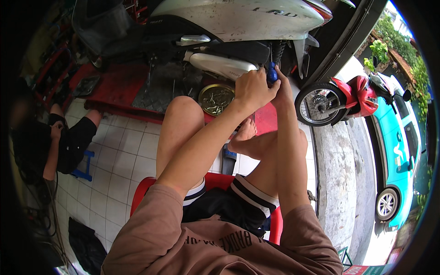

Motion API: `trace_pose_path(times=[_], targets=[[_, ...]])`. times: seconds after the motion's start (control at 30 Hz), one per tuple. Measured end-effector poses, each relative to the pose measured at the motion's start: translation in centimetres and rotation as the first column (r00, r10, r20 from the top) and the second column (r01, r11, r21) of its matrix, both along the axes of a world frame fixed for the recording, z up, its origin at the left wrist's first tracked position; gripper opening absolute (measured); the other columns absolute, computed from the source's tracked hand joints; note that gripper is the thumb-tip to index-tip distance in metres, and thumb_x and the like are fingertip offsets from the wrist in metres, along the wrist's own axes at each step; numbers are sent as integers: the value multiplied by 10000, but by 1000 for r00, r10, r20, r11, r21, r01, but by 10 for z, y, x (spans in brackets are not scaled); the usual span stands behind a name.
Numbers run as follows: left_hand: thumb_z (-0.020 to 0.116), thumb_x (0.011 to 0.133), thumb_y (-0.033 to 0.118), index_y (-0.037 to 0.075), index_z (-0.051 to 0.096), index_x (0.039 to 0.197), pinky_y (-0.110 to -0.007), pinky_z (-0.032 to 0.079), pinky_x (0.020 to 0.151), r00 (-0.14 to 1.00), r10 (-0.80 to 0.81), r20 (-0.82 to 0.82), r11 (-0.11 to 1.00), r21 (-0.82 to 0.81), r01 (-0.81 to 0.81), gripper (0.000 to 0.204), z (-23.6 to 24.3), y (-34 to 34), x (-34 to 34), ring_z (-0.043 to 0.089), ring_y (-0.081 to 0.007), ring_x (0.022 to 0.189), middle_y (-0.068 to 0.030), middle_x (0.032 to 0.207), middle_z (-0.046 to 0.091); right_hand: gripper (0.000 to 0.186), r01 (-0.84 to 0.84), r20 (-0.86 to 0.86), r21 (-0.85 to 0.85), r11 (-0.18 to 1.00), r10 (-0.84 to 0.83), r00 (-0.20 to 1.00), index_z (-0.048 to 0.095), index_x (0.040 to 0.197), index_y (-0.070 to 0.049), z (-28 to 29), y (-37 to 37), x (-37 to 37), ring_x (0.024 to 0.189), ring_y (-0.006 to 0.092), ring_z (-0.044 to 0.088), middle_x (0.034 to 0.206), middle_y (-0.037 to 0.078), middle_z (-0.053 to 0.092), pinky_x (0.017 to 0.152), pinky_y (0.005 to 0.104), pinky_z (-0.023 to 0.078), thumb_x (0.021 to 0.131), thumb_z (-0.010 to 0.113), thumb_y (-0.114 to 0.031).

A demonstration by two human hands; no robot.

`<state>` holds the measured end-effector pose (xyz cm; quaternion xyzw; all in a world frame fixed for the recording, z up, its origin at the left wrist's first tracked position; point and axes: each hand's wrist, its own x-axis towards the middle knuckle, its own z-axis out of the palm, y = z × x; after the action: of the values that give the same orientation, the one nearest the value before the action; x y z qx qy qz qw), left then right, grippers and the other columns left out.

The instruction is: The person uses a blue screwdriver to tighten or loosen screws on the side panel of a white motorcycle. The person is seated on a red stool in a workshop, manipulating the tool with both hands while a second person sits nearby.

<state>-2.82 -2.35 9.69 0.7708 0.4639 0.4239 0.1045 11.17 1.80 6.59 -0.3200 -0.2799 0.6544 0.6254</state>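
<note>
Both my arms reach forward to the rear of a white-and-grey scooter [243,20]. My right hand [285,89] is closed round a blue-handled tool [273,75], just below the rear shock absorber [278,51]. What kind of tool it is, I cannot make out. Close against it on the left, my left hand [254,88] is curled shut, its fingertips hidden behind the knuckles. The scooter's pale side cover [220,64] lies just beyond that hand. Below it, a round gold-coloured tray [215,100] holds small metal parts.
A red platform [110,91] runs beneath the scooter. At left, another person [59,133] sits near a blue stool [85,166]. A red motorbike [353,98] stands at right, with a turquoise car [396,146] outside. I sit on a red chair [137,192].
</note>
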Motion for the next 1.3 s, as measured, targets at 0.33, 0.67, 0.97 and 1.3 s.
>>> trace_pose_path(times=[0.33,0.67,0.97,1.3], targets=[[586,843,438,-24,630,815,-466,533,666,1000,24,4,999,-32,-24,465,0,0,-1,660,-385,712,-227,739,652,262,-35,-8,18,999,35,999,584,961,-79,5,-6,-6,741,184,598,810,49,619,708,309,506,943,523,-333],[564,864,438,-27,640,738,-475,526,645,999,36,24,999,-28,-36,488,-2,4,0,650,-396,673,-226,673,637,254,-56,-38,47,997,58,998,579,933,-69,5,-3,-2,753,189,597,833,63,624,709,311,502,944,511,-313],[579,856,395,-31,615,764,-469,530,637,997,-6,81,990,138,-5,437,-4,5,0,645,-403,665,-249,690,636,240,-77,42,75,994,74,996,566,959,-81,0,-1,4,769,193,600,860,69,615,723,317,500,957,483,-306],[580,855,413,-25,614,745,-472,525,626,998,41,53,999,6,-41,453,-4,6,1,647,-398,670,-232,683,638,262,-91,-12,65,994,92,996,571,996,-73,-2,-1,-3,816,204,602,867,66,621,793,356,491,971,462,-311]])
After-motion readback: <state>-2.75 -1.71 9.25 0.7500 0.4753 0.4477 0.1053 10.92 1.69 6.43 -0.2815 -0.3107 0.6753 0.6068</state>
